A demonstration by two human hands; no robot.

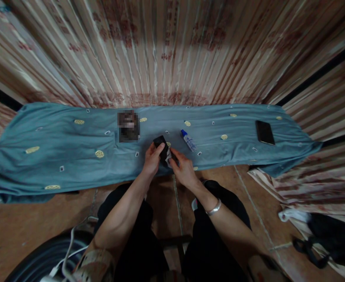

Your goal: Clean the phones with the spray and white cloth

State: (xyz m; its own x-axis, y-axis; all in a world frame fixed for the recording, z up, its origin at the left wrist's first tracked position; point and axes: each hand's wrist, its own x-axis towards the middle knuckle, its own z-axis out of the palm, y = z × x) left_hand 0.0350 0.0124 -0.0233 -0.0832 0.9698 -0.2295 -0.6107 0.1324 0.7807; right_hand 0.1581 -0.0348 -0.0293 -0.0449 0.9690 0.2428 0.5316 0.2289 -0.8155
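Observation:
Near the front edge of the cloth-covered table, my left hand (152, 157) grips a black, phone-like slab (160, 140), thumb lying across its face. Close beside it, my right hand (184, 168) pinches a small whitish cloth or wipe (168, 158) against the slab's right edge. Part of the wipe is hidden by my fingers. Just up and to the right of my hands, a clear bottle with a blue cap (188, 141) lies on its side, the cap pointing away from me.
A teal tablecloth (81, 156) with yellow pineapple prints covers the long table. On it lie a blurred-out picture-like item (129, 131) to the left and a dark flat rectangular object (265, 132) to the right. Curtains (166, 58) hang behind. A black bag (331, 239) rests at lower right.

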